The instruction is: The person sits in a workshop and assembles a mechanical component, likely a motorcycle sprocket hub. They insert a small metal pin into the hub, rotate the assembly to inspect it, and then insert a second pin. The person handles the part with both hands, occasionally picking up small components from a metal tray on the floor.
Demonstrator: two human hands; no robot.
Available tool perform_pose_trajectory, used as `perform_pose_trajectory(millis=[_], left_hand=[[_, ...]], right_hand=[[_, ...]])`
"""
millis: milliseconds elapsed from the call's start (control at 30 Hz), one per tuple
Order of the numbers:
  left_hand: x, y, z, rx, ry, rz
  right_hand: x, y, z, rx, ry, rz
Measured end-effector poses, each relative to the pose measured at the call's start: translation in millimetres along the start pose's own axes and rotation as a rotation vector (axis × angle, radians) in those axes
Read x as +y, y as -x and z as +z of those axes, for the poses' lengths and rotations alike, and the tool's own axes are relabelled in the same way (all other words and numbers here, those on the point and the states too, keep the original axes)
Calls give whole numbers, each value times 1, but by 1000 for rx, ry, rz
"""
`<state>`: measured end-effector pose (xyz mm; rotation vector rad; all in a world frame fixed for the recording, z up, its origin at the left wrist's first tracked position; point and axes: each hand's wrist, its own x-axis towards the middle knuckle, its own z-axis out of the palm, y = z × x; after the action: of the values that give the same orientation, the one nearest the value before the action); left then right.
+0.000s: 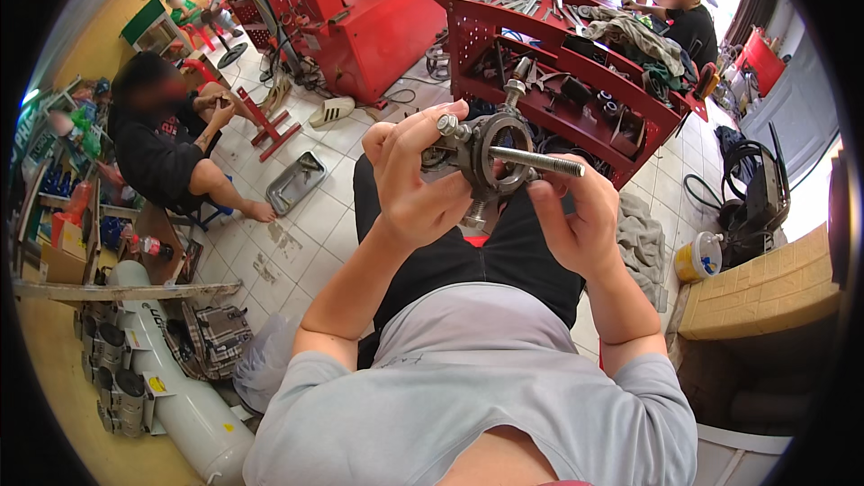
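Note:
In front of my lap I hold up a dark metal ring tool (497,149) with bolts set around its rim. A long threaded bolt (540,160) sticks out from it to the right, and a further bolt (515,90) stands up at its top. My left hand (409,171) is closed round the tool's left side, beside a bolt head. Curled at the tool's lower right is my right hand (580,216), its thumb and fingers near the ring and under the long bolt. The right fingertips are partly hidden behind the tool.
A red tool cart (567,45) with wrenches and rags stands ahead. Beyond it is a red machine (378,36). At left a seated person (162,139) sits near a metal tray (297,182). A white tank (180,387) lies lower left; a yellow-labelled bucket (699,257) stands right.

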<state>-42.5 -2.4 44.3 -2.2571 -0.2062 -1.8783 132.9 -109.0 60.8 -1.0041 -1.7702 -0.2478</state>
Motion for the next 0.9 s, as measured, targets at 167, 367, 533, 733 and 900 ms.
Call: perform_pose_trajectory(millis=[167, 367, 533, 733, 900], left_hand=[[1, 0, 0, -6, 17, 1], [2, -3, -6, -52, 1, 4], [2, -2, -5, -44, 17, 10], [4, -5, -8, -44, -18, 37], [6, -4, -7, -15, -10, 56]], right_hand=[[-8, 0, 3, 56, -105, 101], [2, 1, -2, -18, -25, 12], [-10, -1, 4, 83, -112, 107], [1, -1, -2, -25, -41, -41], [-4, 8, 5, 81, -134, 43]])
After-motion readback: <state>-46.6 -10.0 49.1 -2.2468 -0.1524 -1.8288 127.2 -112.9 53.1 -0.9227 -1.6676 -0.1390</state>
